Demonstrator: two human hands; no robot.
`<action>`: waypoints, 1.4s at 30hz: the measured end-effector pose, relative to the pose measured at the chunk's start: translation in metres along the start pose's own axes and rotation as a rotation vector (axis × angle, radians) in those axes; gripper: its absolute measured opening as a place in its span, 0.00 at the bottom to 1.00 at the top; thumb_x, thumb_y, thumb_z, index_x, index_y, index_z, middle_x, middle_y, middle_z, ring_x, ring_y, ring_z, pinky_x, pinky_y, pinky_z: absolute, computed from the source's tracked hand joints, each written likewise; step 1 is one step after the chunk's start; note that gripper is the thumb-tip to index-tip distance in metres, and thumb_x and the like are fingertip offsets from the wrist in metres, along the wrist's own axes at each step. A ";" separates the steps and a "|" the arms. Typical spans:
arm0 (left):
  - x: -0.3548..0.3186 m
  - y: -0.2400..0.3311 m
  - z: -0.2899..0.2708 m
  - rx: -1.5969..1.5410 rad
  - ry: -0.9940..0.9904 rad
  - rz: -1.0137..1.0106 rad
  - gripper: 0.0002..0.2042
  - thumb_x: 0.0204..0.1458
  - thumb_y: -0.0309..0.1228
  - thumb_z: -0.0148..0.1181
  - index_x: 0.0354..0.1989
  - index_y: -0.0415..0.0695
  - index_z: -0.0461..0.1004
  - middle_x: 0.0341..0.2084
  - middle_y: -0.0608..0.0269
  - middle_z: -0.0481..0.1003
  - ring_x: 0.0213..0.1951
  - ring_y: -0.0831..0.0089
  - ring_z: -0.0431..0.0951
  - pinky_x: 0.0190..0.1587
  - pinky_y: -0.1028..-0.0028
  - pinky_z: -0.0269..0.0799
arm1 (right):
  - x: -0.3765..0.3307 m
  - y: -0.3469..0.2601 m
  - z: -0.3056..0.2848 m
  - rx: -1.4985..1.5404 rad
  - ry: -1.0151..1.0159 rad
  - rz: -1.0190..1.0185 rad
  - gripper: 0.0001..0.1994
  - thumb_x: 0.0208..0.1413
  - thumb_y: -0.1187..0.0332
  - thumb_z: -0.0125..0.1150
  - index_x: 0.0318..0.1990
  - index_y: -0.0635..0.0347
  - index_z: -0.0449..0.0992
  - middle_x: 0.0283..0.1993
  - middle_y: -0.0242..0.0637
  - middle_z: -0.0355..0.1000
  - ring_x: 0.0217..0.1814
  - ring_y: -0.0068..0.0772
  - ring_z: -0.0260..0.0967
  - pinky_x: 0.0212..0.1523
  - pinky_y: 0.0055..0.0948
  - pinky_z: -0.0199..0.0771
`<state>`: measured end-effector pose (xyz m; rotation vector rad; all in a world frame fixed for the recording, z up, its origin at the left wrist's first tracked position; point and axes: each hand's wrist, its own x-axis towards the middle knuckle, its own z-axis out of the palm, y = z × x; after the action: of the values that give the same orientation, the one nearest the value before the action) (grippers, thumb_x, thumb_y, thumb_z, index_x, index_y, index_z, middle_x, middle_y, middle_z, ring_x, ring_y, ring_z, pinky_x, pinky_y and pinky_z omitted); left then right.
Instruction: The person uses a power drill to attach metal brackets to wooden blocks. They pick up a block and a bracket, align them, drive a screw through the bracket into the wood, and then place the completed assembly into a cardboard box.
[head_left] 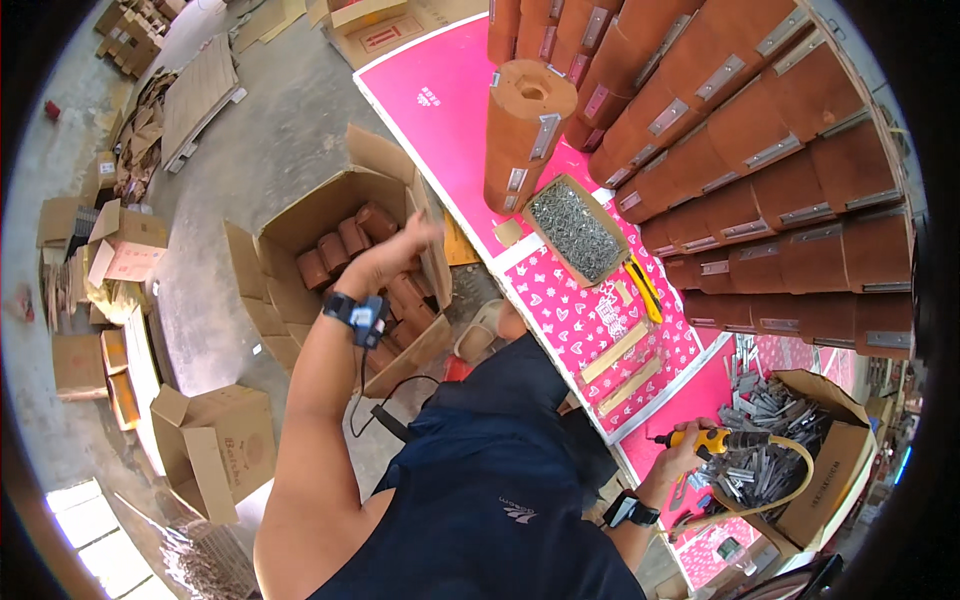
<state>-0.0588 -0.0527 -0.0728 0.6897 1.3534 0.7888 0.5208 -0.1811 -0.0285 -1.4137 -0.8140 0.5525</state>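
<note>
Over the rim of an open cardboard box [340,185] on the left, my left hand [405,245] reaches out, its fingers smeared by motion. Inside that box lie several reddish-brown cylinders [338,248]. My right hand [680,458] is closed around a yellow and black power screwdriver [715,441], whose bit points left and whose pale hose [808,470] curves away. Beside it stands a carton [822,490] heaped with metal strips [765,420]. One brown cylinder [528,135] with metal plates and a hole in its top stands upright on the pink table [450,90].
A tray of small screws [575,232] sits mid-table, with a yellow utility knife [645,290] next to it. Stacked brown cylinders with metal plates [760,150] fill the far right. Another open carton [215,450] stands on the floor at the lower left.
</note>
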 end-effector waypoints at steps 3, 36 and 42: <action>0.035 0.038 -0.007 0.338 0.397 0.094 0.45 0.54 0.41 0.62 0.75 0.33 0.45 0.69 0.42 0.60 0.69 0.50 0.62 0.68 0.49 0.60 | 0.000 -0.001 0.002 -0.067 0.005 -0.011 0.11 0.57 0.80 0.59 0.46 0.59 0.69 0.39 0.31 0.70 0.29 0.23 0.68 0.31 0.24 0.72; -0.066 -0.003 -0.066 0.520 0.540 0.071 0.22 0.62 0.39 0.50 0.36 0.26 0.77 0.25 0.42 0.80 0.29 0.50 0.84 0.31 0.55 0.81 | 0.010 0.009 -0.016 0.086 0.082 0.010 0.10 0.57 0.80 0.59 0.44 0.58 0.69 0.36 0.32 0.69 0.27 0.25 0.69 0.30 0.27 0.73; -0.015 0.016 -0.039 1.683 0.379 0.267 0.21 0.60 0.36 0.45 0.31 0.34 0.83 0.26 0.40 0.81 0.33 0.47 0.85 0.37 0.56 0.83 | 0.010 0.015 -0.011 0.151 0.053 -0.002 0.12 0.55 0.82 0.58 0.45 0.60 0.68 0.37 0.34 0.68 0.26 0.26 0.69 0.29 0.26 0.73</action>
<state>-0.1002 -0.0562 -0.0555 2.0993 2.1666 -0.2730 0.5375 -0.1792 -0.0416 -1.2838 -0.7168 0.5612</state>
